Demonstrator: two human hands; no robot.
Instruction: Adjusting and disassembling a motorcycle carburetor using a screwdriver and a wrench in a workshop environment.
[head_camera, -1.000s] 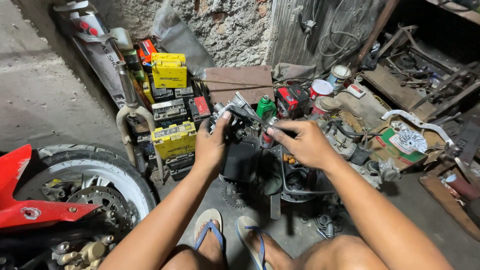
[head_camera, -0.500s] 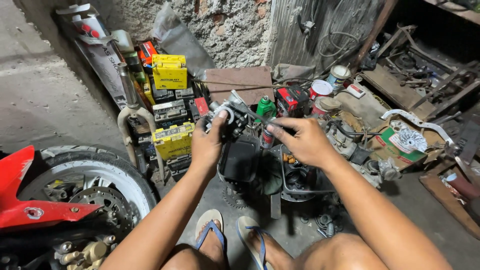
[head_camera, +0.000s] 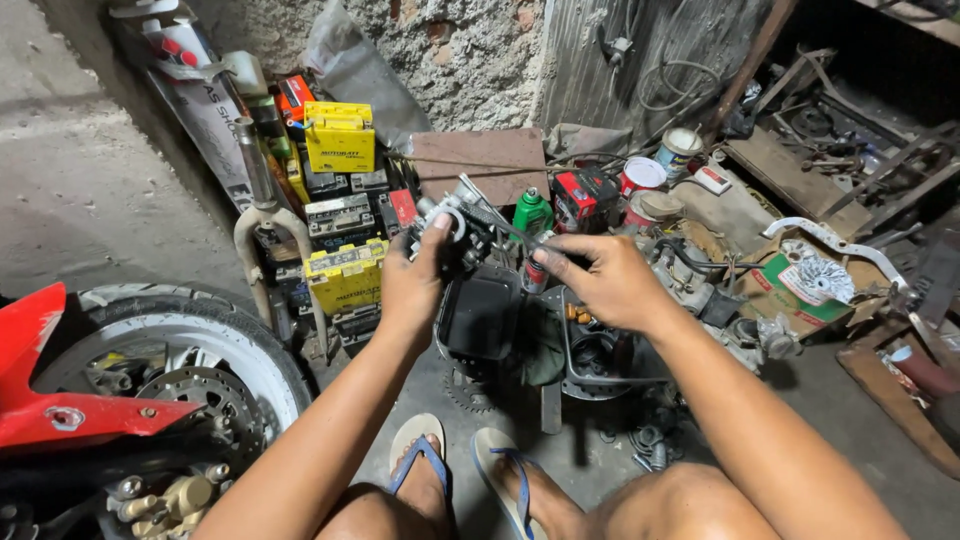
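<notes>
Since half a second ago little has shifted: both hands stay raised over the floor clutter with the metal part between them, the left thumb sitting a touch higher on it. Largest in view, the motorcycle front wheel (head_camera: 190, 345) with its red fender (head_camera: 60, 400) fills the floor's left edge; stacked batteries (head_camera: 345, 215), yellow and dark, line the wall behind. A black tray (head_camera: 482, 315) lies on the floor under the hands.

The left hand (head_camera: 412, 285) wraps tight around the carburetor (head_camera: 462, 225), held in the air above the tray, near the middle of the floor. The right hand (head_camera: 610, 280) pinches a thin tool (head_camera: 500, 220) whose tip reaches into the carburetor's body. Judging by this, the work on the part is midway: it is off the machine and being worked at, with loose pieces lying about.

What the tool is, and what its tip meets, cannot be made out. Fingers hide much of the carburetor.
</notes>
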